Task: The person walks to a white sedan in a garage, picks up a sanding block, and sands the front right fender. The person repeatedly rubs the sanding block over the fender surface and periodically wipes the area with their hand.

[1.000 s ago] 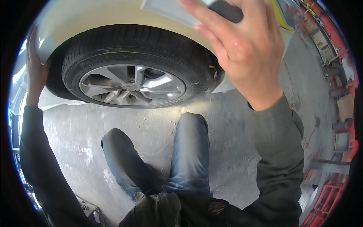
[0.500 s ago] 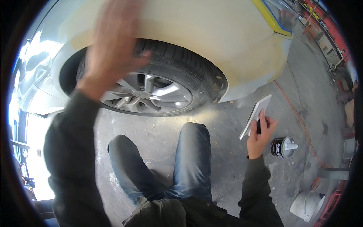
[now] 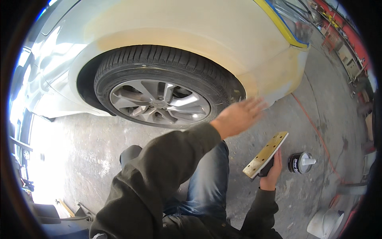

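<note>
My left hand [image 3: 240, 118] reaches across to the right, its fingers stretched out and a little blurred. It holds nothing and is over the lower edge of the car's bumper [image 3: 278, 89], just right of the tyre [image 3: 159, 57]; whether it touches the panel I cannot tell. My right hand [image 3: 273, 171] grips a long sanding block [image 3: 267, 153] by its black handle. The block is tilted, with its yellowish, hole-punched sanding face showing. Above the wheel [image 3: 160, 104], the pale body panel [image 3: 179, 24] has tan sanded patches along the arch.
A black can [image 3: 300, 162] with a whitish object on top stands on the concrete floor, right of my right hand. An orange hose [image 3: 318, 133] runs along the floor behind it. A white bucket [image 3: 324, 223] stands at the lower right. Yellow and blue tape [image 3: 278, 22] edges the lamp.
My left hand has swung from over the wheel arch down and right to the bumper edge. The sanding block has turned to show its yellowish face and moved slightly lower.
</note>
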`<state>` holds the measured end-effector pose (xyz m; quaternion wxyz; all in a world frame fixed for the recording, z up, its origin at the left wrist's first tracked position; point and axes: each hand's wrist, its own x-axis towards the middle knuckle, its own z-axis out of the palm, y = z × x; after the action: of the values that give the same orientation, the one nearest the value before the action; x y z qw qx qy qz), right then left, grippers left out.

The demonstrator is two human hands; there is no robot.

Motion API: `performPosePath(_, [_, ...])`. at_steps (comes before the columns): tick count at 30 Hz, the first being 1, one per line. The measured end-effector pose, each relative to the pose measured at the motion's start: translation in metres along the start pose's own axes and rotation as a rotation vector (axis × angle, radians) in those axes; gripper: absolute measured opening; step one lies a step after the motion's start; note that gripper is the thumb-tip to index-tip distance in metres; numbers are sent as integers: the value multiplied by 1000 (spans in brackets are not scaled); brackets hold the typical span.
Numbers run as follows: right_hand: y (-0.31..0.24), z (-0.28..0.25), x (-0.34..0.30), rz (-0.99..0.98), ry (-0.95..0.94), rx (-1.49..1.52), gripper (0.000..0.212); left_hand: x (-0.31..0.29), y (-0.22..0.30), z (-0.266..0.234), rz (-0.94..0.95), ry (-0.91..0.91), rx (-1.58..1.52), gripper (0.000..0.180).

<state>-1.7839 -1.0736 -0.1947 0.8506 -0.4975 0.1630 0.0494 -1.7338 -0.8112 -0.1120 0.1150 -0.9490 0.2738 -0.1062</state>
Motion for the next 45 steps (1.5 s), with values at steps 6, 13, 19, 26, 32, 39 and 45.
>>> performPosePath(6, [1,1,-8,451,-475,107,47,-44,37,-20,96,228,-371,59])
performPosePath(13, [14,57,-34,159,-807,57,82,-100,31,-54,-448,-115,-836,74])
performPosePath(19, [1,133,-54,-328,-477,-206,64,-103,26,-93,-563,-345,-1040,101])
performPosePath(26, [-50,202,15,-626,-54,-162,58,-208,-123,-180,-384,294,117,106])
performPosePath(32, [-52,256,23,-813,31,-265,71,-292,-268,-231,-515,248,437,127])
performPosePath(39, [-50,327,-36,-1265,50,-500,73,-288,-263,-225,-419,352,399,124])
performPosePath(45, [-53,344,-49,-1457,5,-614,65,-311,-277,-220,-344,309,351,121])
